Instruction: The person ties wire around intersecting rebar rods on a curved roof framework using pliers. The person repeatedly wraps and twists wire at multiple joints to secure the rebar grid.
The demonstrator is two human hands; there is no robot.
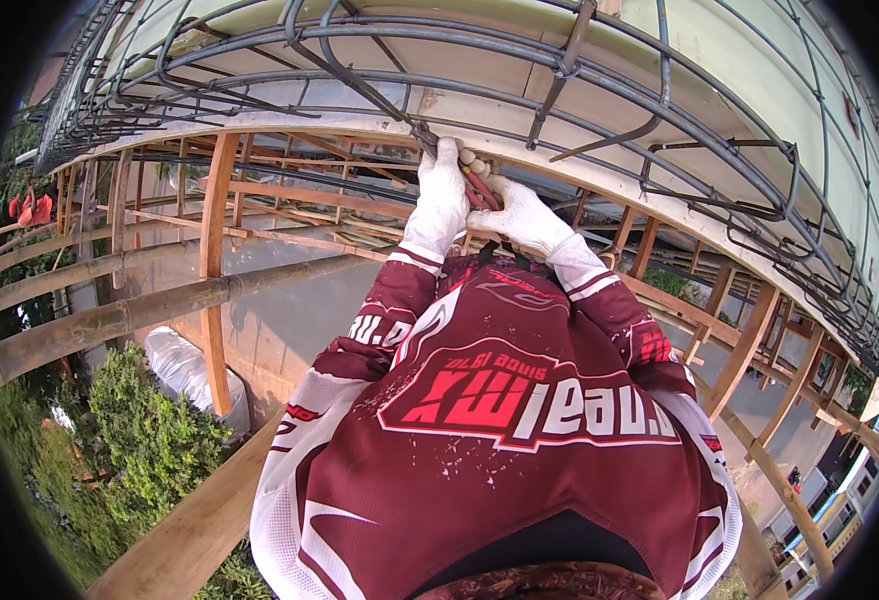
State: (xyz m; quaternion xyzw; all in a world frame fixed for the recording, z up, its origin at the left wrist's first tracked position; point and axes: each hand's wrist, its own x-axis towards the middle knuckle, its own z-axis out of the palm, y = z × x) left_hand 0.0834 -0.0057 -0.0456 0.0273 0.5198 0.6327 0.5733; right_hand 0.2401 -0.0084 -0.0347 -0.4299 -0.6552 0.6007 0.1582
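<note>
Both my hands wear white gloves and meet in front of my chest, just under the lower edge of a steel rebar cage (600, 75). My right hand (528, 215) is closed around the red handles of a pair of pliers (481, 190). The jaws of the pliers are mostly hidden by the gloves. My left hand (440, 200) is closed beside them, its thumb pointing up against the dark end of a bar (425, 138). What lies inside the left fingers is hidden.
Pale formwork boards (520, 55) stand behind the cage, and loose bar ends stick out toward me. Below are wooden posts (216, 200), bamboo poles (110, 322) and a thick pole (195, 510) near me. Far down lie shrubs (130, 420) and a white sack (185, 365).
</note>
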